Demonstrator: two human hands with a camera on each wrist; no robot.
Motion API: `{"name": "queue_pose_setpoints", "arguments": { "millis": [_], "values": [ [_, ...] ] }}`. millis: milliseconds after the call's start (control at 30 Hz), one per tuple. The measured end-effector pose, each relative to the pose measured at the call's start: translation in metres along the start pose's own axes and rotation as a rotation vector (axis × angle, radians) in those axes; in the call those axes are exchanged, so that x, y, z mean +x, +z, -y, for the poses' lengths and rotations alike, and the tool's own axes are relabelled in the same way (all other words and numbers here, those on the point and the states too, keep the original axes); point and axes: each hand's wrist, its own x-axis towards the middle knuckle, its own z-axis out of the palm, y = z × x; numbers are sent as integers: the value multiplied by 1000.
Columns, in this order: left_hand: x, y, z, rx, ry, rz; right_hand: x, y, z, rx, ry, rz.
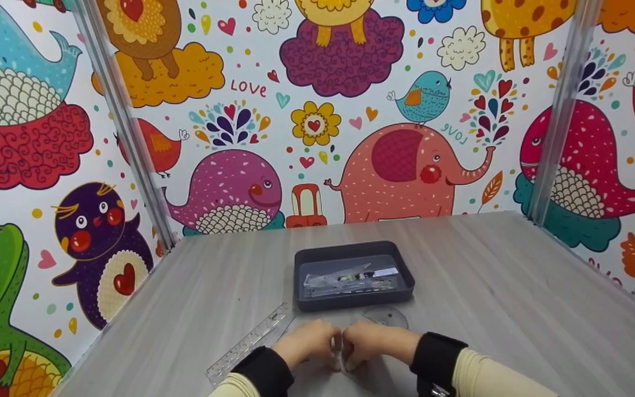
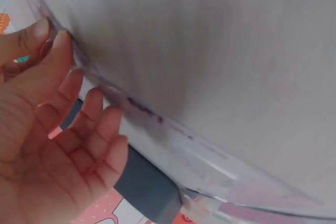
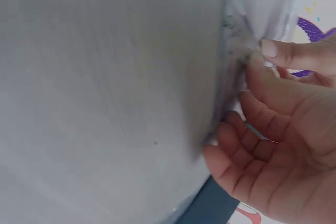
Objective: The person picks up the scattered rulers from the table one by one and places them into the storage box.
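Note:
My left hand (image 1: 311,340) and right hand (image 1: 370,340) meet close together low over the table, in front of the tray. Between them they pinch a thin, clear plastic piece (image 3: 233,51) with small dark marks, thumbs and fingertips at its edge; I cannot tell its exact kind. It stands roughly on edge in the head view. Left of my left hand lies a long clear ruler (image 1: 251,341), slanting across the table. Just beyond my right hand is a clear, rounded plastic piece (image 1: 388,316), partly covered by the hand and wrist.
A dark grey tray (image 1: 353,302) stands behind my hands, holding clear plastic packets (image 1: 345,280) with a white label and dark bits. The grey wood-grain table (image 1: 483,286) runs back to walls (image 1: 317,165) printed with cartoon animals. Black bands (image 1: 440,357) circle both wrists.

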Motion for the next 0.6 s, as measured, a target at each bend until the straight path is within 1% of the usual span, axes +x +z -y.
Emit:
{"name": "queue_pose_setpoints", "arguments": {
  "millis": [67, 133, 233, 300, 400, 467, 600],
  "values": [
    [0, 1, -2, -29, 2, -3, -6, -2, 0, -15, 3, 27],
    [1, 2, -6, -59, 7, -7, -12, -4, 0, -73, 23, 56],
    [3, 4, -13, -56, 9, -1, -22, -2, 3, -183, 43, 78],
    [5, 6, -19, -33, 17, 10, -27, 0, 5, -221, 50, 82],
    [7, 7, -26, 2, 41, 22, -29, 0, 4, -218, 44, 90],
    [10, 7, -29, 7, 50, 15, -29, -1, 0, -190, 41, 87],
    [13, 8, -32, -12, 30, -15, -26, -2, -12, -156, 22, 36]
  ]
}}
